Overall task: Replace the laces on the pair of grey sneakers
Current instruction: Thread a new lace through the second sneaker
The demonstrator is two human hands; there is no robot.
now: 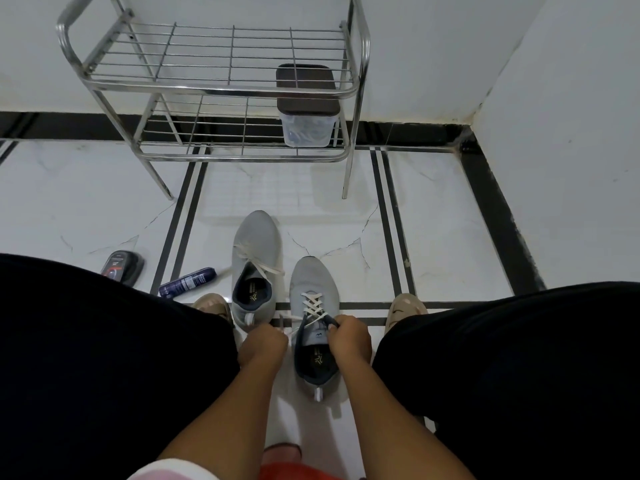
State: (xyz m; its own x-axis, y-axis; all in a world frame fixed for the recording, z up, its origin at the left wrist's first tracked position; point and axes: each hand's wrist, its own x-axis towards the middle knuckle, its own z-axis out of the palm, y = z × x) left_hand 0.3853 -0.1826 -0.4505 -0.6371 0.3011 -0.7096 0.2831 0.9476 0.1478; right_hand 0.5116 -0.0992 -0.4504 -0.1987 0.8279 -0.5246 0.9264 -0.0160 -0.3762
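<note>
Two grey sneakers stand on the white tiled floor between my knees. The nearer sneaker (313,306) has a white lace (313,304) crossed through its eyelets. My right hand (348,339) pinches the lace at the top right eyelet, beside the tongue. My left hand (265,346) grips the other lace end at the shoe's left side. The farther sneaker (254,268) stands to the left, with a loose white lace across its top.
A steel shoe rack (221,88) stands against the wall ahead, with a clear lidded box (306,112) on its lower shelf. A dark spray can (187,282) and a shoe polish sponge (123,266) lie at the left. My knees flank the shoes.
</note>
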